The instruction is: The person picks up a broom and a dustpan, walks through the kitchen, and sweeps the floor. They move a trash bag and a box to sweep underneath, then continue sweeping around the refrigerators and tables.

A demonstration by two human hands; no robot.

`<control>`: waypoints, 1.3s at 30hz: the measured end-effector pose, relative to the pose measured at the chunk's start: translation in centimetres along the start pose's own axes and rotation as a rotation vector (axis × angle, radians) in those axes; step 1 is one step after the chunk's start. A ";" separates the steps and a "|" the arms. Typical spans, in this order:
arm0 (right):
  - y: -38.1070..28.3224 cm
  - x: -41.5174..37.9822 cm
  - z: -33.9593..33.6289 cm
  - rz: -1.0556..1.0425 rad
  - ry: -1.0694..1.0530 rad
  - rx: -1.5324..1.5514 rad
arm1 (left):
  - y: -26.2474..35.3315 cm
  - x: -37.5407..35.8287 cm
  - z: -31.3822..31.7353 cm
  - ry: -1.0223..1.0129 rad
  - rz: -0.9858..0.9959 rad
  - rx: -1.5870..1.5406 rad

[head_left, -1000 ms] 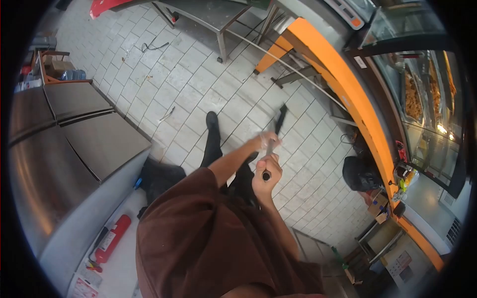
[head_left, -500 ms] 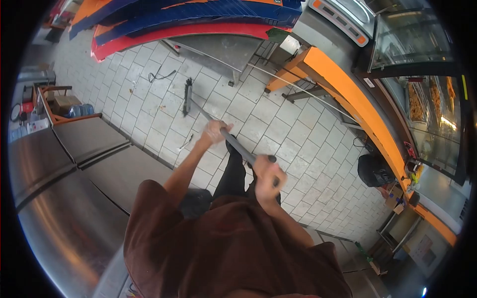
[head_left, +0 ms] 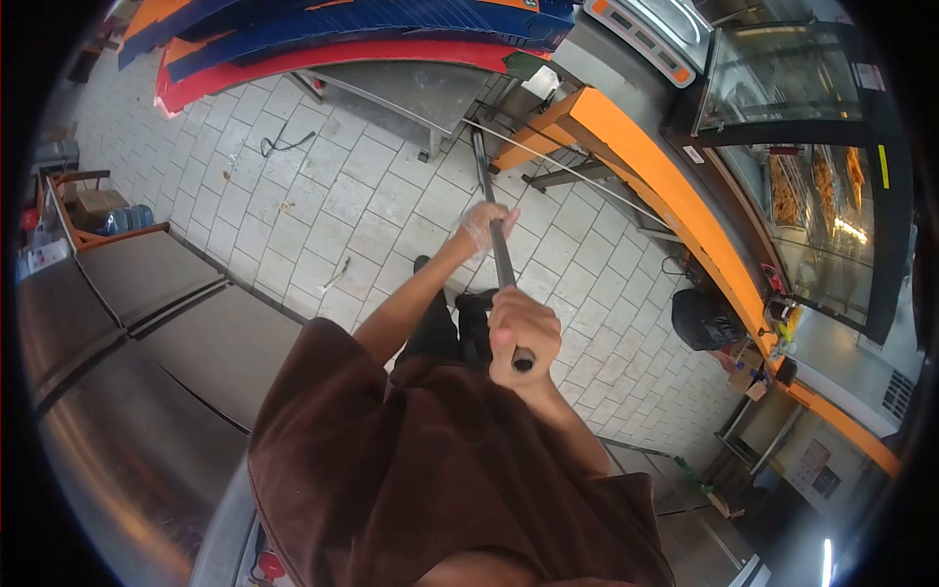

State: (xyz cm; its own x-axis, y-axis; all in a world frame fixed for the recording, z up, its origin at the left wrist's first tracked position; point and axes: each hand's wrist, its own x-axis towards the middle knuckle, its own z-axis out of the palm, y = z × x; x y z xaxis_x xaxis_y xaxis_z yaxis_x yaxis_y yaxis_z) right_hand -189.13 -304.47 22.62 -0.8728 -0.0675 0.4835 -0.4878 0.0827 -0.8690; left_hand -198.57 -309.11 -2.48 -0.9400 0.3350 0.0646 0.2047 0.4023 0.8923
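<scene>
Both my hands are wrapped around the long grey handle of a broom point(head_left: 503, 259). My left hand point(head_left: 482, 225), in a thin clear plastic glove, grips the handle farther down. At the top end my right hand point(head_left: 525, 333) is closed around the handle, whose dark round tip shows below the fingers. From my hands the handle runs forward to the gap between the steel table point(head_left: 391, 96) and the orange counter point(head_left: 538, 137). I cannot make out the bristle head, which is in or behind that gap.
White floor tiles point(head_left: 367, 230) carry small scraps, a dark strap point(head_left: 284, 144) and a thin pale piece of litter point(head_left: 335, 275). Steel cabinets point(head_left: 196, 333) line my left. A black bag point(head_left: 702, 321) sits on the right, by the counter and glass display case point(head_left: 792, 225).
The broom has swung right, from the open tiles to the gap beside the steel table, and its head has gone out of sight. My left hand has moved right with the handle.
</scene>
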 end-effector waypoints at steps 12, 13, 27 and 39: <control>11.6 4.2 4.7 0.148 -0.777 -0.095 | -12.8 5.1 1.1 0.355 0.005 -0.312; 13.1 3.0 5.6 0.137 -0.781 -0.098 | -14.7 4.4 1.6 0.411 -0.054 -0.262; 6.2 -10.2 9.7 0.031 -0.825 0.129 | -14.5 -16.6 3.5 0.295 -0.272 -0.186; -5.2 -5.5 7.6 0.087 -0.424 -0.247 | -1.0 -11.0 0.3 -0.126 0.190 -0.299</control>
State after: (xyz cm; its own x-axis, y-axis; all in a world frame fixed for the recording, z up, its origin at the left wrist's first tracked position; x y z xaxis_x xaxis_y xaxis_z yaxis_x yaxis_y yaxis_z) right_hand -181.65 -312.10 23.74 -0.8509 -0.4443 0.2802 -0.4482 0.3360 -0.8284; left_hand -188.39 -312.98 -4.25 -0.8485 0.4890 0.2025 0.2656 0.0626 0.9620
